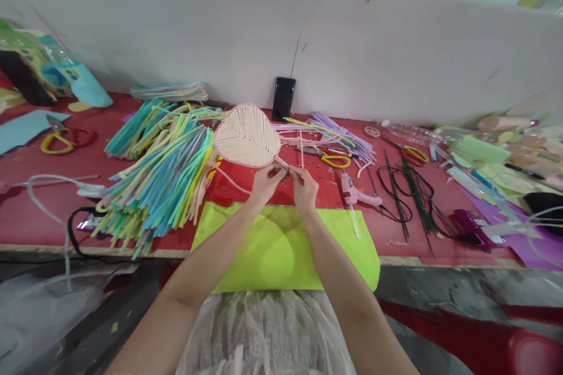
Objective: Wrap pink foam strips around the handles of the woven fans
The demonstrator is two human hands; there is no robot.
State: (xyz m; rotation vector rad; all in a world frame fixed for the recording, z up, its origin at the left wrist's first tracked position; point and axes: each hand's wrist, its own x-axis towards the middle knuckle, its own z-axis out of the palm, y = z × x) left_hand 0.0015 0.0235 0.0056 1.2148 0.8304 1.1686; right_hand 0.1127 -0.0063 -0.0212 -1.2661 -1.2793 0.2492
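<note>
A cream leaf-shaped woven piece [247, 136] with a pink rim is held up over the red table [35, 211]. My left hand [265, 183] pinches its pink stem at the lower right end. My right hand [304, 187] is closed too, fingertips meeting the left hand's at the stem, gripping something thin I cannot make out. Both hands hover above the far edge of a lime green foam sheet [281, 249].
A heap of pastel foam strips [162, 181] lies to the left. A pink glue gun [354, 190], yellow-handled scissors [332, 158], purple strips [338, 132], dark wires [409, 193] and a black phone [283, 98] against the wall are to the right and behind.
</note>
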